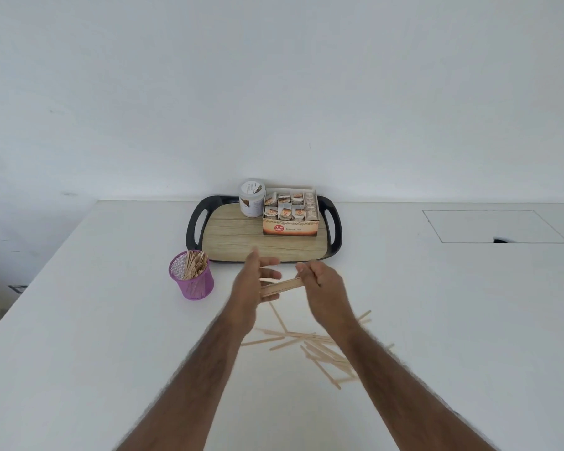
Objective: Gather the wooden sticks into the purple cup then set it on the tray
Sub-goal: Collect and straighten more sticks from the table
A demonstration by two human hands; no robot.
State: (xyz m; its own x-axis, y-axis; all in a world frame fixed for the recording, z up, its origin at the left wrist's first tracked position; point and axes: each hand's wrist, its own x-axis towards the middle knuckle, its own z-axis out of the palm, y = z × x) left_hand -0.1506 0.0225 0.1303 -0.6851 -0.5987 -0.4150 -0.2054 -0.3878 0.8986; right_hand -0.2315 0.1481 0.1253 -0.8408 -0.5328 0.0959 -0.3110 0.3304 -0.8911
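Counted one purple cup [192, 278] on the white counter [111, 320], just off the near left corner of one tray [235, 236], part full of sticks. Saw one bundle of sticks [282, 286] between two hands: right hand [323, 284] fingers curled round one end, left hand [249, 286] fingers nearly straight, spread about the other. Found over a dozen loose sticks [323, 351] nearer, one jar [252, 197] and one tea box [290, 219] on the tray, white wall [274, 92] behind

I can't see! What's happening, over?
Right hand pinches stick bundle, left hand touches its end. Purple cup part full, beside tray. Loose sticks on table.
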